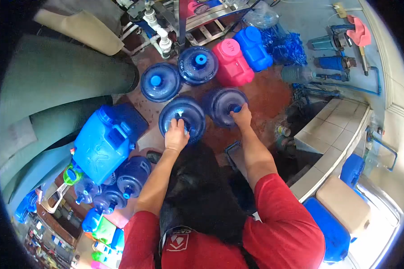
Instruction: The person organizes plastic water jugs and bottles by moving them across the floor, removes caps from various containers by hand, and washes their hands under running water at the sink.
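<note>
Four large round blue water bottles stand upright on the reddish floor. My left hand [177,135] is at the neck of the nearer left bottle [195,113], its fingers bent over the top; what they hold there is hidden. My right hand [242,115] closes round the neck of the nearer right bottle [220,99], where a bit of blue cap shows. Just beyond are a bottle with a blue cap [162,93] and another with a blue cap [197,74]. Both hands are apart from these two.
A pink container [233,67] and a blue container [254,49] stand beyond the bottles. To the left are a big blue jug [98,150] and several lying bottles [132,177]. On the right runs a tiled ledge [327,130], with filter housings [330,62] on the wall.
</note>
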### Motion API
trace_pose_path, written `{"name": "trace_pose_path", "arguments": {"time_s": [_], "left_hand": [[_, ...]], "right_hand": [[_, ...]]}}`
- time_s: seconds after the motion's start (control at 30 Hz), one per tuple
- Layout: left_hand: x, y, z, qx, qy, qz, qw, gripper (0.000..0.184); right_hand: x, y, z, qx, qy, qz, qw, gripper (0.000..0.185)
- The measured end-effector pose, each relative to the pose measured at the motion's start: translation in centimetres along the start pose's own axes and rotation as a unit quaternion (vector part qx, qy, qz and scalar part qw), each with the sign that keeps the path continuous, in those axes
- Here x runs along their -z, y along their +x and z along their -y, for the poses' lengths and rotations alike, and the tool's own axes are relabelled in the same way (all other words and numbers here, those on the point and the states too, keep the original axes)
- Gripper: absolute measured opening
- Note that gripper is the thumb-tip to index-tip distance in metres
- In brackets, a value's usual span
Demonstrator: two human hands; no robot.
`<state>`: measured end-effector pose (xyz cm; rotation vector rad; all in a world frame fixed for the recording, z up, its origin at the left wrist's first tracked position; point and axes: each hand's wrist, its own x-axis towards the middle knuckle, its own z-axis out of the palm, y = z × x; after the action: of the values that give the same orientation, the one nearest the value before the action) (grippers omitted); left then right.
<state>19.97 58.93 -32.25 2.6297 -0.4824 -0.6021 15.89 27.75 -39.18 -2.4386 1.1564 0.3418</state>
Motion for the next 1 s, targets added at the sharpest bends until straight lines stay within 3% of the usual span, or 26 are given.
{"name": "trace_pose_path", "arguments": {"time_s": [0.07, 0.17, 0.3, 0.37, 0.47, 0.6, 0.77, 0.93, 1.0], "left_hand": [[-0.9, 0.6, 0.6, -0.010, 0.021, 0.022, 1.000, 0.052], [-1.9, 0.5, 1.6, -0.004, 0.039, 0.062, 0.997, 0.053], [-3.0, 0.1, 3.1, -0.002, 0.048, 0.080, 0.996, 0.060], [-3.4, 0.1, 3.5, 0.003, 0.059, 0.108, 0.992, 0.059], [-3.8, -0.5, 4.4, 0.004, 0.073, 0.135, 0.988, 0.056], [-5.4, -2.1, 6.8, 0.007, 0.081, 0.077, 0.994, 0.054], [-5.0, -2.1, 8.6, 0.105, 0.073, 0.106, 0.986, 0.062], [-4.9, -1.3, 11.3, 0.171, 0.053, 0.094, 0.979, 0.055], [-4.6, -1.1, 12.0, 0.141, 0.052, 0.041, 0.988, 0.053]], "right_hand": [[-0.7, 0.9, 0.5, -0.032, 0.014, 0.086, 0.996, 0.064], [-2.4, 2.1, 1.4, 0.023, 0.046, 0.056, 0.997, 0.060], [-4.4, 3.2, 2.9, 0.018, 0.078, 0.063, 0.995, 0.058], [-5.2, 3.2, 3.3, 0.071, 0.077, 0.051, 0.993, 0.058], [-5.6, 2.1, 4.5, 0.064, 0.080, 0.104, 0.989, 0.058], [-7.0, -0.9, 6.7, 0.086, 0.065, 0.116, 0.987, 0.058], [-9.5, -2.5, 9.3, 0.116, 0.073, 0.144, 0.980, 0.058], [-10.7, -3.5, 11.2, 0.143, 0.088, 0.159, 0.973, 0.056], [-10.9, -3.4, 11.2, 0.143, 0.069, 0.136, 0.978, 0.055]]}}
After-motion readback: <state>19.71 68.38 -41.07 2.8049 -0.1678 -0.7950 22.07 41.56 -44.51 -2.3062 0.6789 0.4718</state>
